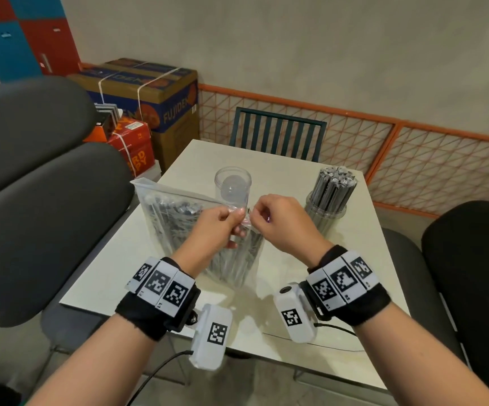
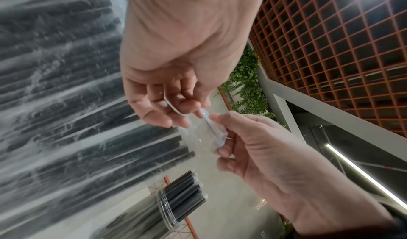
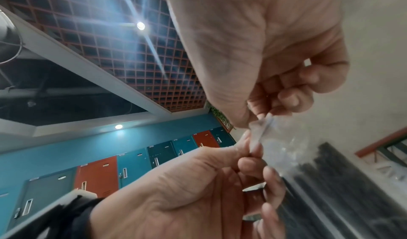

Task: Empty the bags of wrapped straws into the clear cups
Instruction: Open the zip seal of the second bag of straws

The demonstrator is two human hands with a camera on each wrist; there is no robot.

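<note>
A clear plastic bag (image 1: 184,227) packed with dark wrapped straws leans on the white table (image 1: 310,312). Both hands meet at its top right corner. My left hand (image 1: 231,222) pinches the corner's film, and my right hand (image 1: 262,218) pinches the same corner from the other side. The wrist views show the crumpled corner (image 2: 207,131) (image 3: 262,129) between the left hand (image 2: 182,115) (image 3: 249,153) and the right hand (image 2: 220,128) (image 3: 273,108). An empty clear cup (image 1: 233,186) stands just behind the hands. A second clear cup (image 1: 326,206) at the right holds a full bundle of straws (image 2: 182,195).
Dark grey chairs (image 1: 38,206) crowd the table's left side and a black chair (image 1: 472,273) stands at its right. A teal slatted chair (image 1: 278,133) faces me across the table. Cardboard boxes (image 1: 155,95) are stacked at the back left.
</note>
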